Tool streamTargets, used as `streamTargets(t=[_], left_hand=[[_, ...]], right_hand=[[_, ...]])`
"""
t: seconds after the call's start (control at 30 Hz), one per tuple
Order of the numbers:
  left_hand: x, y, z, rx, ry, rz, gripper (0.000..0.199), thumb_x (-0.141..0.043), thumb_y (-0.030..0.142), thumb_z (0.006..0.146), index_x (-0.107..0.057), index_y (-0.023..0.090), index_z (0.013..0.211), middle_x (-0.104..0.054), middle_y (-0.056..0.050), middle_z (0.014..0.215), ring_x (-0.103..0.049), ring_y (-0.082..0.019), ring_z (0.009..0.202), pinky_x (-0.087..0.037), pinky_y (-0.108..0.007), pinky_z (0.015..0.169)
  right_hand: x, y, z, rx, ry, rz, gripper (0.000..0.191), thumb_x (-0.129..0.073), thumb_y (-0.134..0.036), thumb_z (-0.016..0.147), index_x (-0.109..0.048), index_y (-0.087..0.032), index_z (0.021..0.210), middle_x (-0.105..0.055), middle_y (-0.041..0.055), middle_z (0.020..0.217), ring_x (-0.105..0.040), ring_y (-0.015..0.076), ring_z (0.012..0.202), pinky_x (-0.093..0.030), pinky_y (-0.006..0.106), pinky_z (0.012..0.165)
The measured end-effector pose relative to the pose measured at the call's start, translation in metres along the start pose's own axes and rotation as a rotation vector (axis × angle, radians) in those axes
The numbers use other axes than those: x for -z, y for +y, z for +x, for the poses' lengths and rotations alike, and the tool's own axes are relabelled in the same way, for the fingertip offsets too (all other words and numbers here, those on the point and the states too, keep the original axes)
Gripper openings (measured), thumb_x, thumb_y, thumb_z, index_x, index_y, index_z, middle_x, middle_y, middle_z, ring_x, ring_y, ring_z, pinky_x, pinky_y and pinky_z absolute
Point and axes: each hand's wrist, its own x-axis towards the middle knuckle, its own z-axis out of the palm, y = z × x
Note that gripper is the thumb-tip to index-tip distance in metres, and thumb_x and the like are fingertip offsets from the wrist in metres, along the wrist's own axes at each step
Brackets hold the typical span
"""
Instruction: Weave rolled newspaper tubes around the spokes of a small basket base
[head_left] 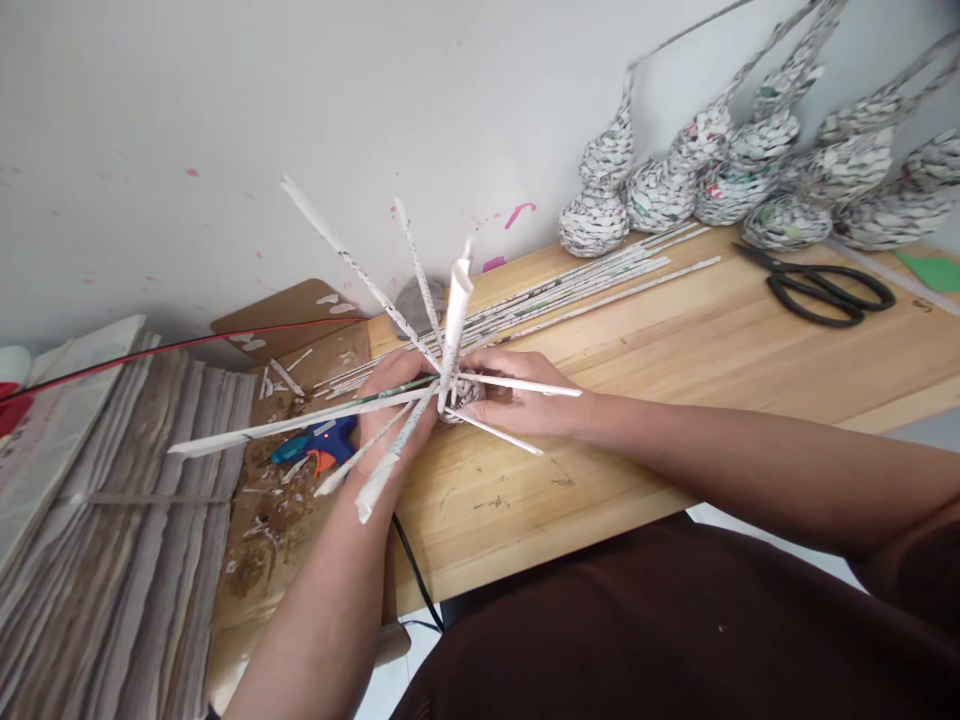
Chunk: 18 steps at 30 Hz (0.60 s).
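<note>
Between my two hands sits a small woven newspaper piece (pixel 470 388), mostly covered by fingers and paper. Rolled paper tubes (pixel 322 418) fan out from it in several directions, one thick tube pointing up toward the camera. My left hand (pixel 394 405) is closed around its left side, fingers partly hidden behind the tubes. From the right, my right hand (pixel 536 400) curls round the other side, thumb in front and fingers behind. A blue glue gun (pixel 319 442) lies just left of my left hand.
Loose paper tubes (pixel 570 290) lie along the wall behind my hands. Black scissors (pixel 817 285) rest at the right. Several woven gourd shapes (pixel 596 215) stand at the back right. A tall newspaper stack (pixel 150 500) and a brown board (pixel 251 560) with paper scraps are at left.
</note>
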Motion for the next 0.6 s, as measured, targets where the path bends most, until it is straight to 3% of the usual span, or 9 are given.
streamTargets(t=[0.17, 0.43, 0.6], left_hand=[[-0.0016, 0.0033, 0.0003, -0.017, -0.001, 0.026, 0.01, -0.063, 0.014, 0.078, -0.069, 0.022, 0.079, -0.069, -0.001, 0.079, -0.066, -0.02, 0.077, -0.054, -0.034, 0.074], [-0.0004, -0.0019, 0.0004, 0.001, -0.056, 0.036, 0.012, -0.062, 0.023, 0.083, -0.074, 0.022, 0.087, -0.072, -0.004, 0.084, -0.067, -0.022, 0.08, -0.055, -0.035, 0.075], [-0.0014, -0.0009, 0.0005, 0.01, -0.077, 0.024, 0.014, -0.063, 0.02, 0.083, -0.074, 0.023, 0.09, -0.073, -0.002, 0.087, -0.068, -0.021, 0.082, -0.055, -0.034, 0.078]], right_hand=[[0.001, 0.0001, 0.0022, -0.017, 0.082, -0.005, 0.026, -0.056, -0.026, 0.096, -0.074, -0.02, 0.114, -0.075, 0.0068, 0.116, -0.07, 0.0191, 0.108, -0.054, 0.033, 0.096], [0.0007, 0.0007, 0.0035, -0.049, 0.127, -0.037, 0.025, -0.055, -0.023, 0.096, -0.077, -0.021, 0.108, -0.077, 0.0044, 0.11, -0.072, 0.0182, 0.101, -0.057, 0.031, 0.09], [0.0003, 0.0018, 0.0047, -0.127, 0.131, 0.059, 0.023, -0.056, -0.025, 0.095, -0.078, -0.021, 0.103, -0.078, 0.0039, 0.102, -0.072, 0.0188, 0.1, -0.056, 0.031, 0.09]])
